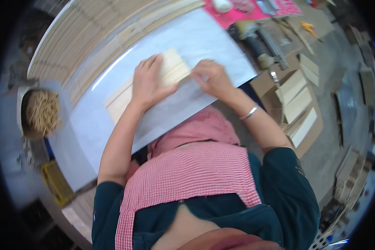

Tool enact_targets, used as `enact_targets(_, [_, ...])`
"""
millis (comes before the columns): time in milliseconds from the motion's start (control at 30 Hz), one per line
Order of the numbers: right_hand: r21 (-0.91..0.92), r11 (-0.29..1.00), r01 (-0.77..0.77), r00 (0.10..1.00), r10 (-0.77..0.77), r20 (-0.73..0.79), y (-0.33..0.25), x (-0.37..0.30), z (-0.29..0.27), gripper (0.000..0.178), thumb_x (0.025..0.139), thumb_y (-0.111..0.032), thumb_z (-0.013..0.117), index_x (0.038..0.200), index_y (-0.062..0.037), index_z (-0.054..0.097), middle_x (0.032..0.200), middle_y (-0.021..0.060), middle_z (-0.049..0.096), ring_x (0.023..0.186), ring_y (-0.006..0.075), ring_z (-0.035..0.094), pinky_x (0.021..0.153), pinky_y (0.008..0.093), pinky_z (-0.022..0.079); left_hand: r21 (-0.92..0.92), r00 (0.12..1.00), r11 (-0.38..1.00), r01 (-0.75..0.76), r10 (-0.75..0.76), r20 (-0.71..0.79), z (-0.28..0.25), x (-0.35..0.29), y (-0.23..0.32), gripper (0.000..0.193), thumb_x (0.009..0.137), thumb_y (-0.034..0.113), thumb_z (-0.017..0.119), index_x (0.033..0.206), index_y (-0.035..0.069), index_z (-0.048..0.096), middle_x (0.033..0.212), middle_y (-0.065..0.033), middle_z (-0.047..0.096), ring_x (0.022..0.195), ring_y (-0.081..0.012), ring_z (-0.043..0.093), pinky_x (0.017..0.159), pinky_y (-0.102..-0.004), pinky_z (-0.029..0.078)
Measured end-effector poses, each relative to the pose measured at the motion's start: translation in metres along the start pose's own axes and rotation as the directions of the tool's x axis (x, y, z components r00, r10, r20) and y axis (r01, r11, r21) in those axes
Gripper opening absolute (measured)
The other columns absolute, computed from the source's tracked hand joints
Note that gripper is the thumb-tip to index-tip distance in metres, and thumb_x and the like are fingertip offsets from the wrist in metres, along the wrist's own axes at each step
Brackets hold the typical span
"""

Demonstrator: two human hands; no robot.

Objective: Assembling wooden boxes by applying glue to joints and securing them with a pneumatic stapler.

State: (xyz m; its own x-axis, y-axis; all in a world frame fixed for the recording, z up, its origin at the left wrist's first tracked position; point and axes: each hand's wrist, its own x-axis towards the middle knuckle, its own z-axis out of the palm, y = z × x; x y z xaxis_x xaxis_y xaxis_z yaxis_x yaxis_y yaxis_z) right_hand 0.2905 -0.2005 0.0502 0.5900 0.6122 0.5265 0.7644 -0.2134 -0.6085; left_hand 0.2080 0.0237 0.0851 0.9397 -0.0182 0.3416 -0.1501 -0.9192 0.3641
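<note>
A pale wooden piece (pixel 173 68), with lines along its front like stacked thin boards, lies on the white-covered table (pixel 200 37). My left hand (pixel 148 81) grips it from above, fingers over its top and thumb along its near side. At its right end is my right hand (pixel 212 77), its fingers bent and pinched together close to the corner. Whatever those fingertips hold is too small and blurred to make out. Another flat pale board (pixel 116 102) shows to the left of my left wrist, partly hidden by it.
Long rows of thin wooden slats (pixel 83 37) line the table's far side. On the left stands a container of small tan sticks or bands (pixel 43 110). A cardboard box with pale boards (pixel 293 100), a tool with a dark handle (pixel 258 52) and orange scissors (pixel 308 27) lie right.
</note>
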Motion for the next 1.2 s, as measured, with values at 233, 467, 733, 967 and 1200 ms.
enact_targets(233, [0.058, 0.982, 0.181, 0.983, -0.18, -0.029, 0.008, 0.002, -0.001, 0.007, 0.08, -0.006, 0.069, 0.08, -0.0059, 0.062, 0.079, 0.0077, 0.06, 0.076, 0.0288, 0.058, 0.077, 0.0378, 0.048, -0.035, 1.0, 0.999, 0.014, -0.013, 0.019, -0.003, -0.003, 0.008, 0.084, 0.06, 0.028, 0.082, 0.132, -0.005, 0.055, 0.131, -0.0202, 0.059, 0.112, -0.037, 0.056, 0.1, -0.0421, 0.045])
enact_targets(467, [-0.068, 0.995, 0.068, 0.995, -0.063, 0.071, 0.021, -0.007, -0.005, 0.013, 0.086, -0.02, 0.069, 0.091, -0.0077, 0.066, 0.088, 0.0089, 0.061, 0.079, 0.0301, 0.059, 0.076, 0.0403, 0.049, -0.02, 0.999, 1.0, -0.006, 0.007, 0.032, 0.004, 0.0, 0.004, 0.085, 0.062, 0.028, 0.08, 0.136, -0.004, 0.054, 0.134, -0.0204, 0.058, 0.115, -0.0359, 0.055, 0.102, -0.0412, 0.044])
enact_targets(733, [-0.626, 0.64, -0.446, 0.895, 0.309, -0.321, 0.103, -0.027, -0.129, 0.037, 0.077, -0.026, 0.067, 0.103, -0.0006, 0.062, 0.099, 0.0239, 0.066, 0.086, 0.0426, 0.062, 0.078, 0.0496, 0.052, -0.005, 1.0, 1.0, -0.017, 0.017, 0.016, -0.002, -0.006, 0.0, 0.08, 0.064, 0.03, 0.08, 0.134, -0.003, 0.055, 0.132, -0.0191, 0.06, 0.114, -0.0369, 0.056, 0.102, -0.0417, 0.044])
enact_targets(967, [-0.791, 0.493, -0.363, 0.871, 0.482, -0.1, 0.11, -0.016, -0.13, 0.046, 0.084, -0.037, 0.07, 0.108, 0.0002, 0.059, 0.1, 0.0221, 0.071, 0.092, 0.0445, 0.067, 0.081, 0.0475, 0.054, 0.029, 0.998, 1.0, -0.003, 0.004, -0.055, 0.001, -0.01, -0.006, 0.081, 0.064, 0.044, 0.079, 0.131, 0.003, 0.058, 0.131, -0.0147, 0.061, 0.113, -0.0323, 0.058, 0.102, -0.0399, 0.043])
enact_targets(1200, [-0.752, 0.467, -0.465, 0.741, 0.67, -0.042, 0.1, 0.028, -0.152, 0.038, 0.081, -0.02, 0.063, 0.105, 0.0089, 0.061, 0.086, 0.0239, 0.07, 0.077, 0.0404, 0.069, 0.072, 0.0443, 0.056, 0.097, 0.996, 0.994, 0.058, -0.052, -0.072, -0.007, -0.01, 0.017, 0.079, 0.066, 0.045, 0.08, 0.13, 0.003, 0.059, 0.131, -0.0106, 0.062, 0.115, -0.0279, 0.057, 0.103, -0.0377, 0.043])
